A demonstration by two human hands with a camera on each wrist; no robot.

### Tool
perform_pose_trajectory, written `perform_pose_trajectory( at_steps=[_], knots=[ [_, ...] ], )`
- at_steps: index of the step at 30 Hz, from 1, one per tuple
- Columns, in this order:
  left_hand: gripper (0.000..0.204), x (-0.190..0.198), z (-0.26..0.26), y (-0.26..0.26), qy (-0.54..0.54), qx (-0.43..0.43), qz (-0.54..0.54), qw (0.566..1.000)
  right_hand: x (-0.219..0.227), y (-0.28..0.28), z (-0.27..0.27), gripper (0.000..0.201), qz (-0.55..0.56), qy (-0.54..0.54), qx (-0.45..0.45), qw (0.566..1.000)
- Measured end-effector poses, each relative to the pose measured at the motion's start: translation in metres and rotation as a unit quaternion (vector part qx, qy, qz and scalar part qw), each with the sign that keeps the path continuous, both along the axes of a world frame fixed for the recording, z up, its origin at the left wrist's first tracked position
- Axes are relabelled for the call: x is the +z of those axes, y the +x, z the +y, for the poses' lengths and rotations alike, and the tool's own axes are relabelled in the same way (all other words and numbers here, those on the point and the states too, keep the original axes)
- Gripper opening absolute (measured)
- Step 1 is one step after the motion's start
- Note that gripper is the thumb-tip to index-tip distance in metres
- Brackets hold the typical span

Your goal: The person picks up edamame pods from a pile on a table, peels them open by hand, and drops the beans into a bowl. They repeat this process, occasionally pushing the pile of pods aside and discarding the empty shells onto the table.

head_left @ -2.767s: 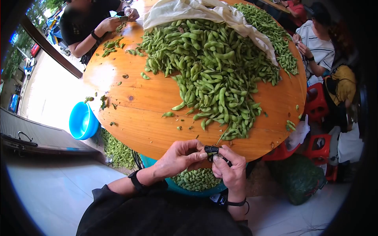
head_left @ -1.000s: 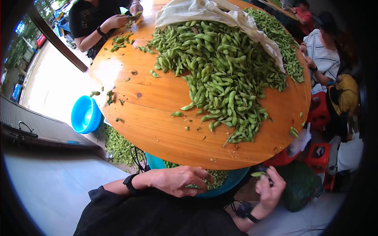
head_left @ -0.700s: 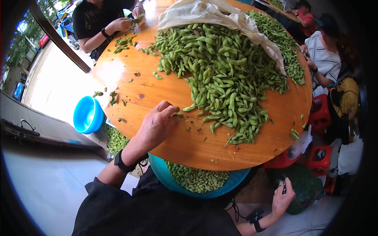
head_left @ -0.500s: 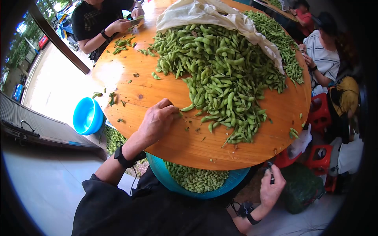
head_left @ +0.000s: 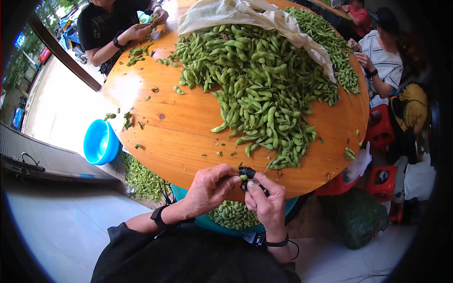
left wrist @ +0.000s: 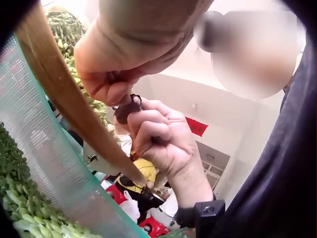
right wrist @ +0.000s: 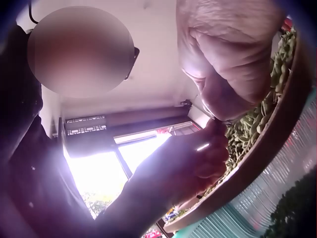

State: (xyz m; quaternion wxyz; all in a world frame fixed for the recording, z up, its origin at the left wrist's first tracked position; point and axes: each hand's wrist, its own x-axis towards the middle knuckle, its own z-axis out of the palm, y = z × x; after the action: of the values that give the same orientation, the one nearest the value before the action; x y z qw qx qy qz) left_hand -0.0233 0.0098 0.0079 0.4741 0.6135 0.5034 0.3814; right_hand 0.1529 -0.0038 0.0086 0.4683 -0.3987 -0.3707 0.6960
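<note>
In the head view, my left hand (head_left: 207,188) pinches a green soybean pod (head_left: 243,178) between thumb and fingers, just past the table's near edge. My right hand (head_left: 271,200) meets it there, gripping a small black tool (head_left: 246,172) whose end sits right at the pod. A dark loop of that tool shows in the left wrist view; its exact kind is unclear because fingers cover most of it. Below both hands stands a teal basin (left wrist: 39,89) with mesh walls, holding many small green beans (head_left: 233,214).
A large heap of pods (head_left: 264,94) covers much of the round wooden table (head_left: 179,141), partly under a pale cloth (head_left: 245,16). A blue bowl (head_left: 101,141) stands beyond the left edge. Other people sit around the table; red stools (head_left: 381,181) are at right.
My left hand dipped over the basin, reached onto the table for a lone pod, then brought it back. My right hand swung out right with the tool and returned to meet it.
</note>
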Motion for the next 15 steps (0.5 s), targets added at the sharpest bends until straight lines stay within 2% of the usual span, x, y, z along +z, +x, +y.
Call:
perform_pose_trajectory(
  at_steps=[1, 6, 7, 8, 11, 12, 14, 15],
  knots=[
    [0.010, -0.002, -0.001, 0.001, 0.058, 0.007, 0.020, 0.998, -0.001, 0.000, 0.000, 0.027, 0.007, -0.007, -0.001, 1.000],
    [0.012, -0.008, -0.007, 0.003, 0.030, 0.023, 0.002, 0.999, -0.009, 0.004, 0.003, 0.021, -0.014, 0.002, 0.005, 1.000],
    [0.013, -0.007, -0.008, 0.001, -0.104, -0.003, -0.118, 0.988, -0.011, 0.006, 0.004, 0.019, -0.001, 0.001, 0.014, 1.000],
    [0.015, -0.005, -0.009, 0.000, -0.235, -0.028, -0.233, 0.943, -0.011, 0.007, 0.004, 0.019, -0.001, 0.000, 0.014, 1.000],
    [0.018, -0.004, -0.010, 0.004, -0.246, -0.040, -0.265, 0.932, -0.007, 0.008, 0.002, 0.016, -0.003, 0.013, 0.018, 1.000],
    [0.018, -0.005, -0.012, 0.006, -0.246, -0.040, -0.264, 0.932, -0.004, 0.007, 0.001, 0.017, -0.043, 0.038, 0.009, 0.998],
    [0.015, -0.008, -0.014, 0.013, -0.116, 0.005, -0.139, 0.984, 0.000, 0.008, -0.002, 0.018, -0.082, 0.063, -0.001, 0.995],
    [0.015, -0.008, -0.013, 0.015, -0.116, 0.004, -0.138, 0.984, 0.002, 0.009, -0.003, 0.019, -0.061, 0.051, 0.001, 0.997]
  ],
)
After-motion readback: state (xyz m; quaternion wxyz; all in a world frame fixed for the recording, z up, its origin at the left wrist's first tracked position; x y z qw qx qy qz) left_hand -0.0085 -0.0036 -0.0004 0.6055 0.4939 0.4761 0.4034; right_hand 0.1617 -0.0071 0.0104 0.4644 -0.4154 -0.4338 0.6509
